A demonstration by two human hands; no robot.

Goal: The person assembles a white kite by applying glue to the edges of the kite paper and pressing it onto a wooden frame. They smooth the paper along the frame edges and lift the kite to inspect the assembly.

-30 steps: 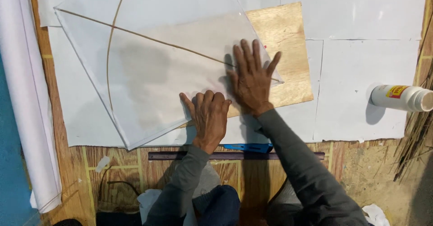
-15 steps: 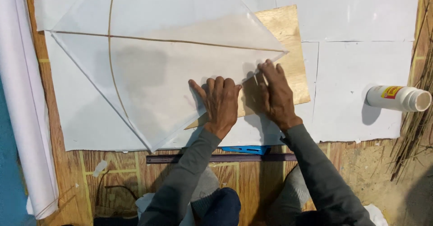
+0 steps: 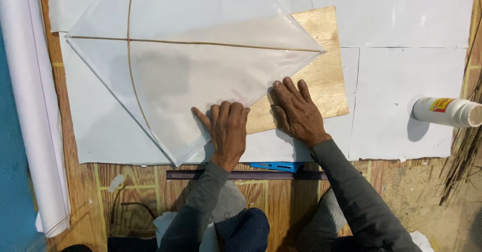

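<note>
On the board (image 3: 321, 88), a kite (image 3: 191, 76) lies flat, its lower-right edge slanting from the board's middle down-left. Both hands press that edge, fingers spread flat, holding nothing: left hand (image 3: 228, 129) just off the board, right hand (image 3: 296, 111) over it. A bottle (image 3: 447, 111) lies well right.

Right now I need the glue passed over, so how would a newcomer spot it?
Start from the white paper sheets covering the floor and follow them to the right edge. The white bottle lies on its side there, alone bearing a red and yellow label.
</note>
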